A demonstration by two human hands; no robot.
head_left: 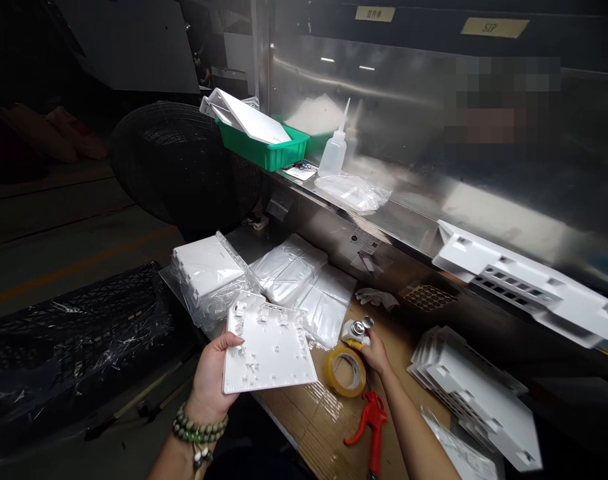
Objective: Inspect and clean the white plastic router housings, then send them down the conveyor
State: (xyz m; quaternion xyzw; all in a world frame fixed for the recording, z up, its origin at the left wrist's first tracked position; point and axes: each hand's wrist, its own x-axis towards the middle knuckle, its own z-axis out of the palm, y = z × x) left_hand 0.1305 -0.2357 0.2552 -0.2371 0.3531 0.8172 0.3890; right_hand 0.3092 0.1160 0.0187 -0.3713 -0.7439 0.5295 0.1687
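Observation:
A flat white plastic panel (271,353) with small clips and posts on its upper face is in my left hand (214,373), the thumb on its left edge. A beaded bracelet circles that wrist. Beyond the tape roll, my right hand (375,352) is closed around something yellow beside a small white container (351,331) with a round metal top; its fingers are partly hidden. The roll of yellow tape (345,371) lies on the brown cardboard just left of my right wrist. Nearer me is a red air gun (373,427).
Clear plastic bags (324,303) and wrapped white panels (209,270) lie behind the held panel. More white panels (479,387) are stacked at right. The metal shelf holds a green bin (269,152), a squeeze bottle (333,155) and a long white part (524,280). A large fan (179,167) stands left.

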